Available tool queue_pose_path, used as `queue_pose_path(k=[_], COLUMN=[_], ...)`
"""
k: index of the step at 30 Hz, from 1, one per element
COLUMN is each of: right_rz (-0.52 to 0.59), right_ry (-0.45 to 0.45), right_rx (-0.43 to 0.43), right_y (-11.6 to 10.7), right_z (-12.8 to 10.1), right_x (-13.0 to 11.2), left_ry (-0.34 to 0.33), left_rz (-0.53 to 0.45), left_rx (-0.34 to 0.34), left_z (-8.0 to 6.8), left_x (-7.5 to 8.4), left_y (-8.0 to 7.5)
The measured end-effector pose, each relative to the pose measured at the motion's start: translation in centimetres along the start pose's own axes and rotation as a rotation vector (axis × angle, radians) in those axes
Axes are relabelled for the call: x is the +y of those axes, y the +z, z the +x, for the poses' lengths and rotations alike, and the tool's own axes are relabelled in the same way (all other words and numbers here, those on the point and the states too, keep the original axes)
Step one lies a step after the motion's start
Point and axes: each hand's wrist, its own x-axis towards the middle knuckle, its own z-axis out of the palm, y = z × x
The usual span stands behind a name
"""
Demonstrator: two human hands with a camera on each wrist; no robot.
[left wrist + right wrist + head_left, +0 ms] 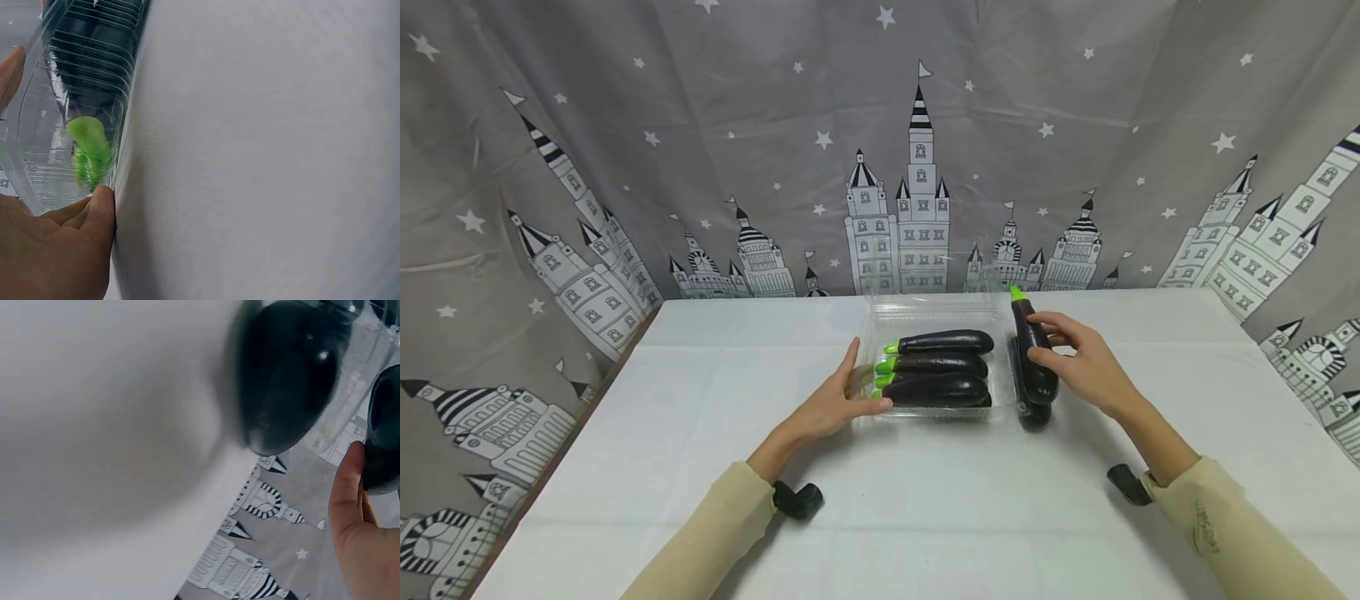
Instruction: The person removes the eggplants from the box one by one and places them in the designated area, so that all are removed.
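My left hand [831, 404] holds the left end of a clear plastic clamshell container [936, 310], its thumb over the front rim and its fingers against the side wall. Several dark eggplants with bright green stems lie crosswise inside; one is the front eggplant [936, 389]. In the left wrist view, a green stem [89, 140] shows through the ribbed wall. Right of the container, my right hand [1086, 367] pinches an eggplant [1032, 342] between thumb and fingers, stem pointing away. Another eggplant [287, 381] lies on the table below it, mostly covered in the head view.
The container's transparent lid [936, 271] stands raised at the back. A white cloth covers the table [925, 517]. Behind it hangs a grey curtain [737, 108] printed with castles and stars. Dark devices are strapped at both wrists.
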Motion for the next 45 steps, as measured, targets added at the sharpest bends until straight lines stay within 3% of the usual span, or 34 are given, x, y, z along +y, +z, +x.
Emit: queue_pose_path(k=[8, 19, 37, 45], right_rz=[-0.084, -0.108, -0.101, -0.115], right_ry=[0.038, 0.162, 0.150, 0.185], right_rx=[0.045, -0.022, -0.080, -0.109], right_y=[-0.8, -1.4, -1.0, -0.9], right_z=[-1.2, -1.6, -1.3, -1.2], right_x=[1.8, 3.8, 4.9, 4.9], left_ry=[-0.005, -0.012, 0.000, -0.003], left_rz=[0.002, 0.003, -0.018, -0.002], left_rx=[0.001, 0.007, -0.006, 0.000], left_z=[-0.1, -0.1, -0.1, -0.2], left_x=[0.0, 0.0, 0.1, 0.1], left_y=[0.0, 0.1, 0.1, 0.2])
